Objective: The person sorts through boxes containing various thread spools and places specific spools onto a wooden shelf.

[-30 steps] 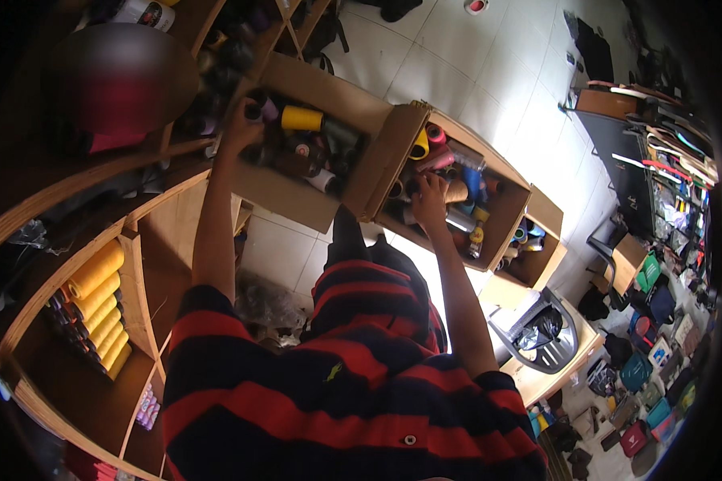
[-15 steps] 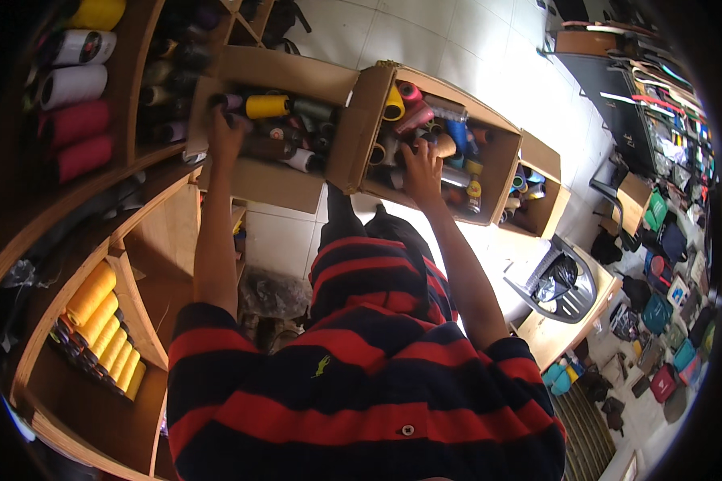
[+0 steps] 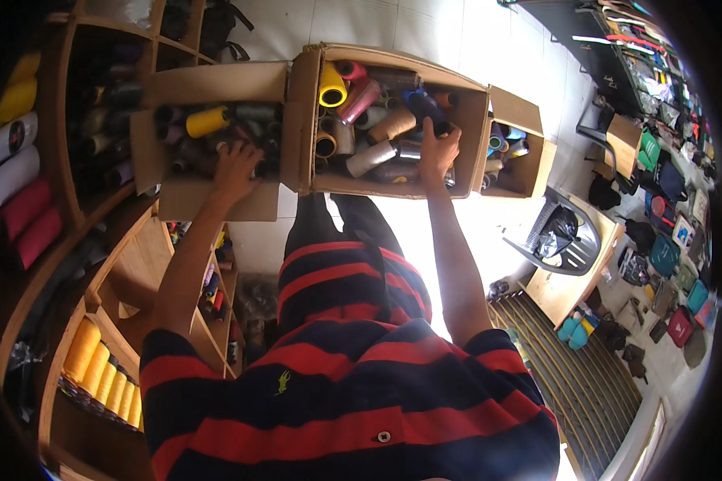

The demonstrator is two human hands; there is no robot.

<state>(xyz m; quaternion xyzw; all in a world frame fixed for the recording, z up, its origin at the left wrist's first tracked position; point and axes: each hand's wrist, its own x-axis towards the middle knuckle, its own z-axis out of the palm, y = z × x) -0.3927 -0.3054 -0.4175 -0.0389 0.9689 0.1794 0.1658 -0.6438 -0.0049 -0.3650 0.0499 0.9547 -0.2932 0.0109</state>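
Observation:
My left hand (image 3: pixel 237 170) reaches into the left cardboard box (image 3: pixel 217 207), its fingers spread over dark thread spools beside a yellow thread spool (image 3: pixel 207 122). What lies under those fingers is partly hidden. In the middle cardboard box (image 3: pixel 393 191), my right hand (image 3: pixel 440 151) is closed around a dark blue thread spool (image 3: pixel 422 106) near the right end. Around it lie a tan spool (image 3: pixel 393 125), a white spool (image 3: pixel 371 159), a dark pink spool (image 3: pixel 356 101) and a yellow spool (image 3: pixel 332 86).
A smaller cardboard box (image 3: pixel 515 112) with more spools adjoins on the right. Wooden shelves (image 3: pixel 70 120) with thread stand at the left, and yellow spools (image 3: pixel 96 369) fill a lower compartment. A grey plastic chair (image 3: pixel 565 232) is at the right, with many goods beyond it.
My left hand has moved from the left end of its box toward the middle. My right hand has shifted to the right end of its box, onto the dark blue spool. The view has shifted.

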